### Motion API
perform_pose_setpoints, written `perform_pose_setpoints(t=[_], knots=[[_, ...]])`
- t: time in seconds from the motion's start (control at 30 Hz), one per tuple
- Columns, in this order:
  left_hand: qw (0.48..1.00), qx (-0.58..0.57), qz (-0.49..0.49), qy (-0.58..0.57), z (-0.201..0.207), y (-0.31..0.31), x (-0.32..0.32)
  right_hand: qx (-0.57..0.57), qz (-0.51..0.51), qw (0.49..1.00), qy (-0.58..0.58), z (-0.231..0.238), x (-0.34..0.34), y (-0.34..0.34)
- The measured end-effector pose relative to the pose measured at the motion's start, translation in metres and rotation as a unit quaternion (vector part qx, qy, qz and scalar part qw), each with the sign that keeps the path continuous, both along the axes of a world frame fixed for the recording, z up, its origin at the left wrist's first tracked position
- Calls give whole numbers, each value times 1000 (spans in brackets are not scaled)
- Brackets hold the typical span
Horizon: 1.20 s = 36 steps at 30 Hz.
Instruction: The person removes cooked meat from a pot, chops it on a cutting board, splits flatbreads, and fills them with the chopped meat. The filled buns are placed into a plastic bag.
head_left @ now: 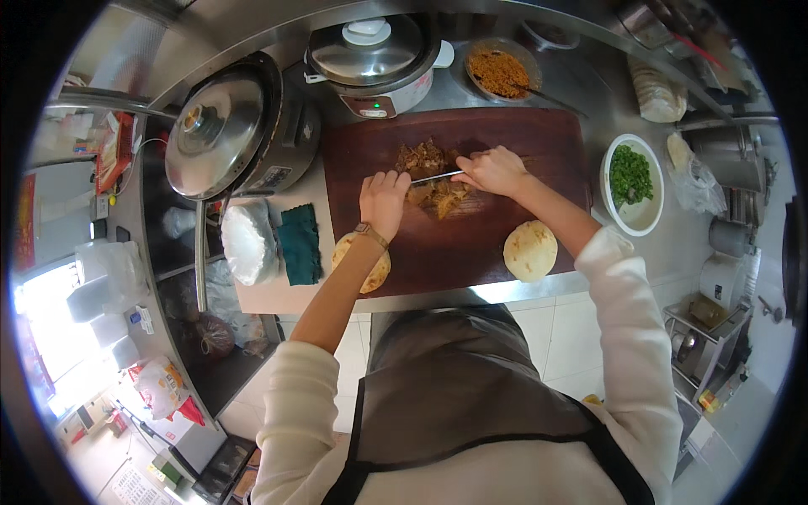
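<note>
In the head view, the person works with two hands over a dark red-brown cutting board (pixel 488 236). A knife (pixel 438 177) lies between the hands, across the middle of the chopped brown food (pixel 443 200), which is spread on the board in a loose heap above and below the blade. The right hand (pixel 495 171) is closed around the right end of the knife — its handle is hidden inside the fist. The left hand (pixel 384 200) has its fingers bent over the other end of the blade; whether they pinch it or only press on it, one cannot tell.

One flatbread (pixel 531 251) is lying at the lower right of the board. A second flatbread (pixel 376 276), at the lower left, is partly covered by the left forearm (pixel 331 295). To the right of the board stands a white bowl (pixel 623 220) with chopped greens (pixel 629 172) — behind the board are a rice cooker (pixel 370 63) and a bowl of orange-brown crumbly food (pixel 502 71).
</note>
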<state>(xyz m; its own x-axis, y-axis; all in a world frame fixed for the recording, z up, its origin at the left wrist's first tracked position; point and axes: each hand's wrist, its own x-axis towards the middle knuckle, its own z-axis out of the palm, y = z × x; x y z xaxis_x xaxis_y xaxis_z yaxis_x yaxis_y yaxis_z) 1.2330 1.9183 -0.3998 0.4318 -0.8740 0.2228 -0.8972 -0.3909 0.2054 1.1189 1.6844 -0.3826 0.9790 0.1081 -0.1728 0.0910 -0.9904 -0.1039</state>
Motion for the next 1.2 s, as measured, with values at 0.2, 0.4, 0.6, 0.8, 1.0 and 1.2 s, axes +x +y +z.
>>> perform_pose_setpoints(t=[0.2, 0.4, 0.6, 0.8, 1.0, 1.2], knots=[[998, -49, -6, -35, 17, 16, -6, 38, -2, 998, -42, 18, -19, -1], [999, -15, 15, 47, 5, 16, -27, 60, 22, 998, -10, 5, -27, 10], [999, -15, 12, -50, -3, 22, -14, 30, 1, 996, -81, -3, -27, 9], [994, -89, -15, -58, 0, 13, -4, 43, 3, 999, 6, 4, -14, 3], [998, -49, -33, -32, 5, 7, 15, 51, -8, 998, -23, 5, -6, -2], [998, 8, -46, -51, 9, 0, 35, 51, -18, 998, -9, 2, 12, -6]])
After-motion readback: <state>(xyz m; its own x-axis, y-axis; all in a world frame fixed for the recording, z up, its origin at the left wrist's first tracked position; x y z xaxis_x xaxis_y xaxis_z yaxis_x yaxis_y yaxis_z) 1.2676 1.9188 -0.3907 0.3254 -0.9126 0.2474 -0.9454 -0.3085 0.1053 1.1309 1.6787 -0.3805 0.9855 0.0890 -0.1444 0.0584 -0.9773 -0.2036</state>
